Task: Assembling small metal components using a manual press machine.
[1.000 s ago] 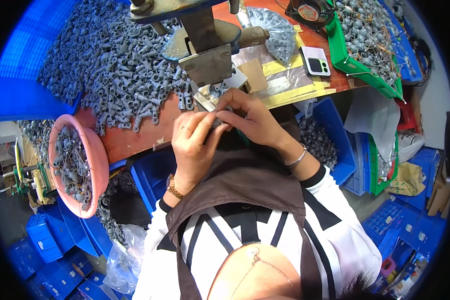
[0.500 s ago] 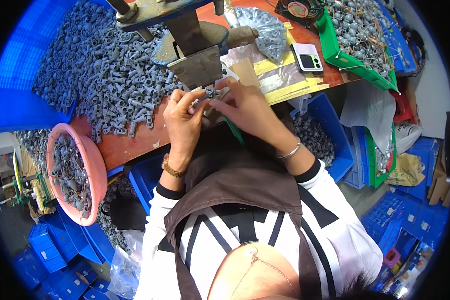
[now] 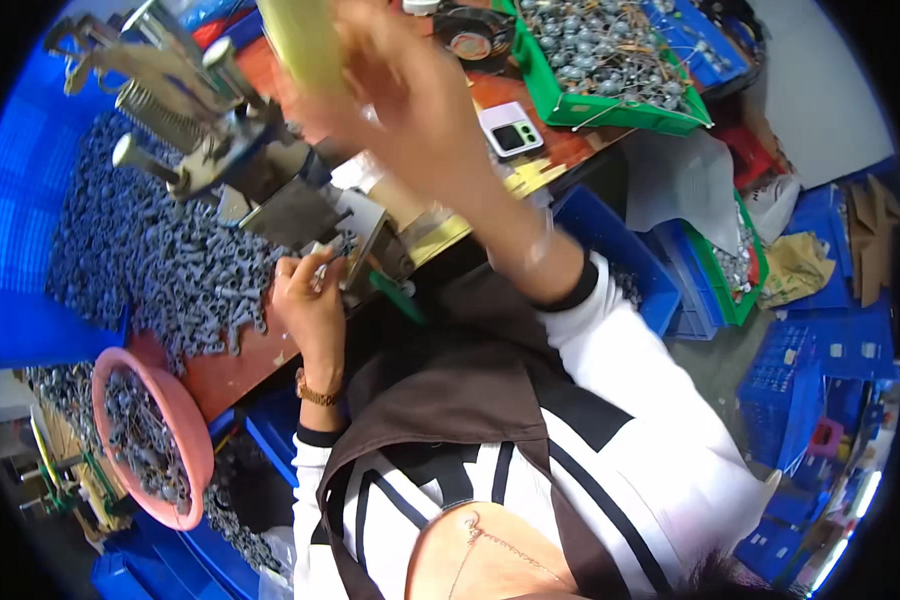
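Observation:
My left hand (image 3: 310,305) is closed, its fingertips pinched on a small grey plastic fitting (image 3: 344,243) just under the metal block (image 3: 292,212) of a bench press. My right hand (image 3: 410,100) is raised high over the table and smeared by motion. Beside its fingers is a blurred yellow-green bar (image 3: 305,45), perhaps a handle; whether the fingers close round it is unclear. On the table left of the press lies a large heap of similar grey fittings (image 3: 195,285).
A pink basin (image 3: 202,450) of grey parts stands at the table's left edge. To the right are a white phone (image 3: 511,130), a green tray (image 3: 610,118) of round grey parts and a fan (image 3: 470,42). Blue crates (image 3: 660,285) stand below the table edge.
My right hand has left the fitting and swung up beside the yellow-green bar. My left hand stays at the press with the fitting. The whole view has shifted, bringing the press's upper part into sight.

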`<state>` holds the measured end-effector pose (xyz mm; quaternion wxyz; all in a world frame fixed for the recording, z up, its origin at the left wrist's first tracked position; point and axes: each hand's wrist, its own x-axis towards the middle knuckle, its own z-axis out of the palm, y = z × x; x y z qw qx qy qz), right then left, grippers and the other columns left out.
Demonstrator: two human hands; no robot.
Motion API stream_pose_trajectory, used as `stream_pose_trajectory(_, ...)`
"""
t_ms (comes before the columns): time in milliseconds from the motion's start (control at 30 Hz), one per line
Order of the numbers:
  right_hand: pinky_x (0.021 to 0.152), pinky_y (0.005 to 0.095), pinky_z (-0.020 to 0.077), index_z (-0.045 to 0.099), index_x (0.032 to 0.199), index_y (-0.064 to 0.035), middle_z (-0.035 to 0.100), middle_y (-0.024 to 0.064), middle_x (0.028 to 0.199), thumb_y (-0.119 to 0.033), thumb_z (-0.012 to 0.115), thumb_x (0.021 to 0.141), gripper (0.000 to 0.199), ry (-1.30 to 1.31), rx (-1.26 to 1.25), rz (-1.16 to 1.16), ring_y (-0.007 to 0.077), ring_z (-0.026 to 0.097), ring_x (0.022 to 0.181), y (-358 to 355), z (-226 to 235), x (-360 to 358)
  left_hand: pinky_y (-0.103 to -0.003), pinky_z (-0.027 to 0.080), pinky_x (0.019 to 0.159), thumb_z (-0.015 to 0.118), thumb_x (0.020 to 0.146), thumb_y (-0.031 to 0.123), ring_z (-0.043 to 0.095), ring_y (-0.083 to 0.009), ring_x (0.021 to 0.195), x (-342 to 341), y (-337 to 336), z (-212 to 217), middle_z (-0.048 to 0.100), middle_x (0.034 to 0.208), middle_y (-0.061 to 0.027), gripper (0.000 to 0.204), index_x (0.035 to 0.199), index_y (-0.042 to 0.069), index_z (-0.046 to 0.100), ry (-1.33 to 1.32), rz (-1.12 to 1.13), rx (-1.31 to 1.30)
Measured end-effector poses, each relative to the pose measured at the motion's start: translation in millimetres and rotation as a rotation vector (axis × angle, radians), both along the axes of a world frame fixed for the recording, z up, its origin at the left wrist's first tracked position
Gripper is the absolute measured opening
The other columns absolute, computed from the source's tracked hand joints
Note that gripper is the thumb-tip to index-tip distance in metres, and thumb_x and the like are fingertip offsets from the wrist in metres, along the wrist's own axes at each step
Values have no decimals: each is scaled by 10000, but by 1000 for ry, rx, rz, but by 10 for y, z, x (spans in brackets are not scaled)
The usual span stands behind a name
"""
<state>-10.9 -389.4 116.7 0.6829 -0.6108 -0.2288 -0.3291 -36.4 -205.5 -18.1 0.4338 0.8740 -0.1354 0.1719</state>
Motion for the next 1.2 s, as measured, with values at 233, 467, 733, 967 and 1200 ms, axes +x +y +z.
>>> stream_pose_trajectory(233,860,380,479,633,813,-52,656,74,867,-147,796,701,219,-332,-564,30,216,638,859,-343,-328,-578,-376,445,596,713,780,163,589,-292,742,1,53,106,583,848,-136,234,962,34,643,-145,-14,330)
stream_pose_trajectory(467,578,250,471,571,1144,37,647,35,915,-191,594,907,330,558,-576,-891,113,597,667,-2525,-301,381,-243,267,420,512,933,132,405,-107,419,-430,126,505,473,498,-28,258,794,-32,656,533,-397,-245)
stream_pose_trajectory(733,804,446,504,717,851,-66,672,201,947,-464,662,757,412,1054,-1075,-1350,384,639,925,-3727,-632,1031,-232,327,465,434,997,231,350,-73,572,-666,1365,674,474,728,6,231,991,30,547,250,-256,-1456)
stream_pose_trajectory(967,833,455,440,692,915,-32,658,200,978,-427,475,852,456,489,-1014,-1439,373,597,991,-4905,-533,1262,-372,449,933,443,974,164,564,-246,1027,-550,3544,206,577,1164,-169,337,1214,-69,485,-161,-10,-1335)
stream_pose_trajectory(1200,522,188,400,642,897,47,668,73,823,-161,600,884,212,51,-18,-863,79,538,606,-4080,563,982,-390,400,1023,362,1003,269,479,-328,1223,-173,1685,789,482,1304,-250,472,1296,-97,406,-83,250,-1278)
